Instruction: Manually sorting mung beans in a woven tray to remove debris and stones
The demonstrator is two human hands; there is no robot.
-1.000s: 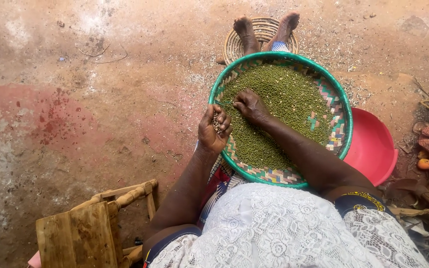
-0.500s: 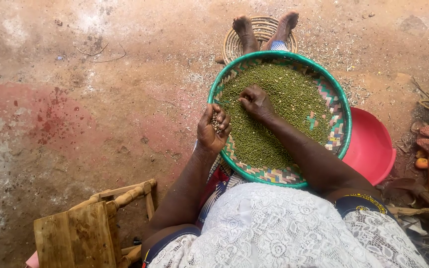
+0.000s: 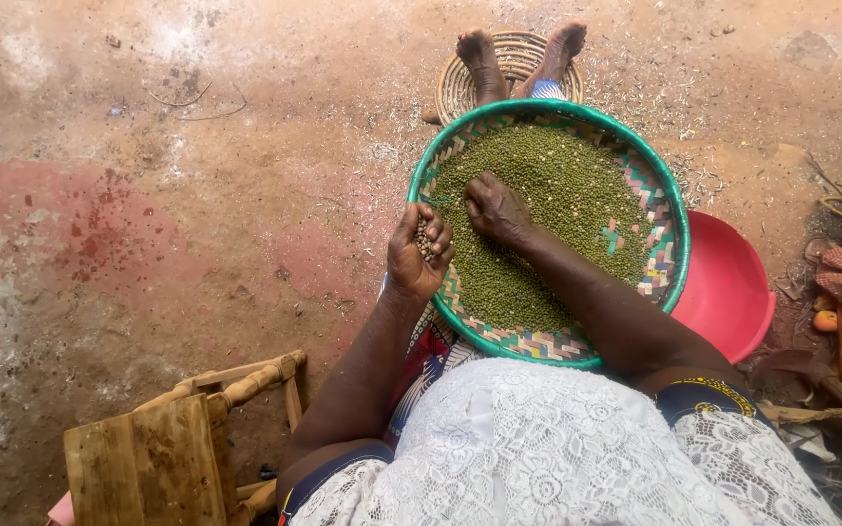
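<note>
Seated view from above: your left hand is cupped palm-up at the near left rim of the woven tray, its fingers curled loosely around a small pile of picked-out bits, brownish and pale, held just outside the heap. Your right hand lies palm-down on the green grains, fingers bent and pinched narrow at the grain surface; whether a piece sits between the fingertips cannot be told. The grains fill the middle of the tray in one broad, shallow heap, with the patterned weave bare around its edges. Judged from this, the sorting is partly done: only a small handful has been gathered, and most of the heap, especially the far half toward your feet, looks unworked. Both forearms reach forward from your lap, the left bent up at the wrist, the right laid diagonally across the tray. A red basin sits under the tray's right edge, a small round basket beneath your feet, and a wooden stool stands at your left.
</note>
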